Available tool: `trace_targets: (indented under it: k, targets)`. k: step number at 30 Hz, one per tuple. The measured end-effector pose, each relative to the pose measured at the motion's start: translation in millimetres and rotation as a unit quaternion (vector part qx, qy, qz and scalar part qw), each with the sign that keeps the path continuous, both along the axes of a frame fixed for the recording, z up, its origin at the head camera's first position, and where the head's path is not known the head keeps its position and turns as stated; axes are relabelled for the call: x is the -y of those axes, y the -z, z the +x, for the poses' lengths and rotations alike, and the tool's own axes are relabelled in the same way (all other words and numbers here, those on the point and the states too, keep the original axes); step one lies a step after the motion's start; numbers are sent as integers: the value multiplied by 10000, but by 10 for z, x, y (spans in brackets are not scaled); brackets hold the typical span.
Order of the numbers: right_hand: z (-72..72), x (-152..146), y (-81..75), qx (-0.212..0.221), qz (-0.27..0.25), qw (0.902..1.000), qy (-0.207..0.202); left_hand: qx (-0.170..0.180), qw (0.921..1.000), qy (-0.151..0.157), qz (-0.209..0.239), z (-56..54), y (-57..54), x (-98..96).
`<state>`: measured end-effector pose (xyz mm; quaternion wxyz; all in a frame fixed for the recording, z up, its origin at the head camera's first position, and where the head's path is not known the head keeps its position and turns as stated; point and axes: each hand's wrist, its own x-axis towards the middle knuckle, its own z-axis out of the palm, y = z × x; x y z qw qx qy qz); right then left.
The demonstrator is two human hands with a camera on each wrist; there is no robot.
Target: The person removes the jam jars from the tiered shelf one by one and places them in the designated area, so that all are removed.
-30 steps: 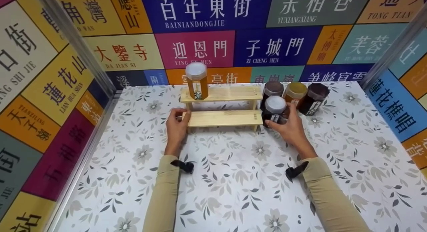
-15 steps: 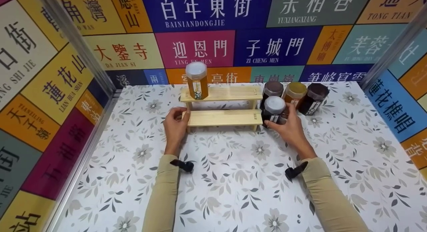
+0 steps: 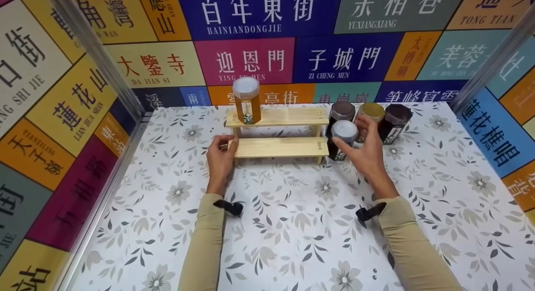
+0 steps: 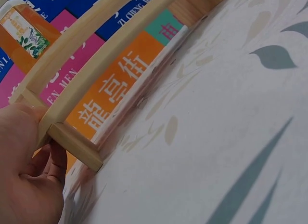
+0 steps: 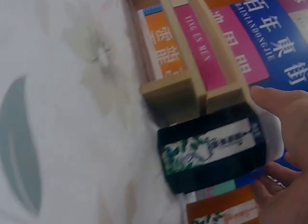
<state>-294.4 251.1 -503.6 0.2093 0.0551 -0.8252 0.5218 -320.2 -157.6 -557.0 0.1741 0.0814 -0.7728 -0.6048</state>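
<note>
My left hand (image 3: pixel 220 161) grips the left end of a small two-step wooden rack (image 3: pixel 280 148). In the left wrist view its thumb lies by the lower board (image 4: pixel 91 74), with curled fingers underneath. My right hand (image 3: pixel 368 154) is around the pale lid of a dark jar (image 3: pixel 337 151) just right of the rack. The right wrist view has thumb and fingers on opposite sides of that lid (image 5: pixel 273 137); the labelled jar body stands upright against the rack's end. An amber jar (image 3: pixel 249 105) with a white lid stands on the upper step's left end.
Behind the right hand stand a dark brown jar (image 3: pixel 342 110), a yellow-lidded amber jar (image 3: pixel 371 110) and another dark jar (image 3: pixel 393 123), close together. A floral cloth (image 3: pixel 292 224) covers the table. Sign-patterned panels (image 3: pixel 244 61) rise at the back and sides.
My right hand has shifted up from the dark jar's body to its lid, its fingers now overlapping the yellow-lidded jar. The left hand, rack and jars look nearly unmoved.
</note>
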Motion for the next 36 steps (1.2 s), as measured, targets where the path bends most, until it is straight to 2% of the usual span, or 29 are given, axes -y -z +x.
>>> trace_targets:
  k: [5, 9, 13, 17, 24, 30, 36]
  targets:
    - [18, 270, -164, -778, -168, 9968, 76, 100, 9999, 14, 13, -13, 8, 18]
    - [41, 566, -216, -1028, -198, 9940, -315, 160, 9999, 14, -50, -28, 5, 24]
    - [20, 888, -241, -978, -144, 9911, -888, 212, 9998, -14, -54, -37, -2, 31]
    - [-71, 1193, -282, -850, -305, 9856, -1429, 224, 9997, -17, 11, -39, 1, 47]
    - [-243, 1655, -357, -290, -673, 9727, -2201, 139, 9998, -104, 31, -6, 26, 69]
    - [-353, 1923, -397, -116, -489, 9714, -2319, 83, 9999, -99, 113, 10, 14, 31]
    - [-456, 2037, -375, 121, -353, 9710, -2360, -35, 9999, -91, 60, -19, 4, -28]
